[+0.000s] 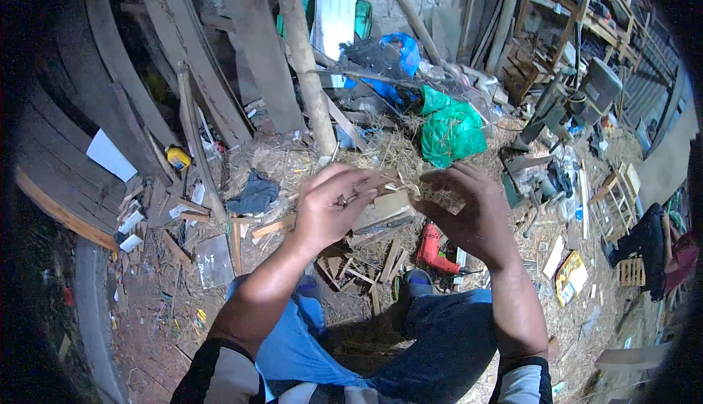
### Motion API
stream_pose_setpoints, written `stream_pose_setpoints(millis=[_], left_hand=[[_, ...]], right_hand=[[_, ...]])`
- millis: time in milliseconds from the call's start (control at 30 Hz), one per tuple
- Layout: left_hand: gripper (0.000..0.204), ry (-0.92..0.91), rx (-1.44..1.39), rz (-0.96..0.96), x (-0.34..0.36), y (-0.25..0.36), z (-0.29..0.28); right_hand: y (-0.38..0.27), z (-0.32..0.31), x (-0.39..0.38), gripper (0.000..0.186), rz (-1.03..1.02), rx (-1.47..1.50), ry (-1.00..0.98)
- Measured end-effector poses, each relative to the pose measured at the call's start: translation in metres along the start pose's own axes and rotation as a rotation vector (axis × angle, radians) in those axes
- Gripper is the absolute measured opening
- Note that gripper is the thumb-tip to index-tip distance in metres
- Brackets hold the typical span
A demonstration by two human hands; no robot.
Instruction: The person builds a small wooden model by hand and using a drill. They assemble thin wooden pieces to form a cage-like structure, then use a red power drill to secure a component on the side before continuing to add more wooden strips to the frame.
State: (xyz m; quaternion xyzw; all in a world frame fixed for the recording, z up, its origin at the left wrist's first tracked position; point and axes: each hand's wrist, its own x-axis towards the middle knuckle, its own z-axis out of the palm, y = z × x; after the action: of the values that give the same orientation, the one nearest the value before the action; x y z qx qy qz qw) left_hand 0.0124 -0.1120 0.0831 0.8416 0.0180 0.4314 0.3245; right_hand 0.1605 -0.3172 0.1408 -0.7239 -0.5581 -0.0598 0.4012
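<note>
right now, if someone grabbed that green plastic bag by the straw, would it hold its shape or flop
The green plastic bag would probably flop: its skin is crumpled and creased, so it looks thin and soft. It bulges as if stuffed, so it may sag rather than collapse. It seems unlikely to roll, since it sits slumped on the straw.

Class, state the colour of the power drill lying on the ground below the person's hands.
Red, with a dark front end; the power drill shows in the head view.

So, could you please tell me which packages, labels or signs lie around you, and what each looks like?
Yellow packet: flat on the floor at right, rectangular, yellow with red print.
Green bag: ahead among straw, crumpled, bright green plastic.
Blue bag: behind the green one, crumpled.
White sheet: left, against dark planks, blank.
</note>
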Motion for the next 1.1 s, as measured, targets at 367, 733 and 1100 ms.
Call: stream_pose_setpoints(millis=[367,733,1100], left_hand=[[0.033,-0.021,-0.082,-0.163,-0.017,0.026,-0.043],[0.06,-0.086,-0.98,-0.677,-0.02,-0.001,-0.045],[0.075,-0.014,-1.411,-0.872,-0.047,-0.008,-0.01]], right_hand=[[-0.031,0.049,0.012,0.028,0.097,0.271,-0.056],[-0.036,0.054,0.022,0.029,0.433,0.764,0.149],[-0.024,0.06,0.024,0.029,0.516,0.88,0.429]])
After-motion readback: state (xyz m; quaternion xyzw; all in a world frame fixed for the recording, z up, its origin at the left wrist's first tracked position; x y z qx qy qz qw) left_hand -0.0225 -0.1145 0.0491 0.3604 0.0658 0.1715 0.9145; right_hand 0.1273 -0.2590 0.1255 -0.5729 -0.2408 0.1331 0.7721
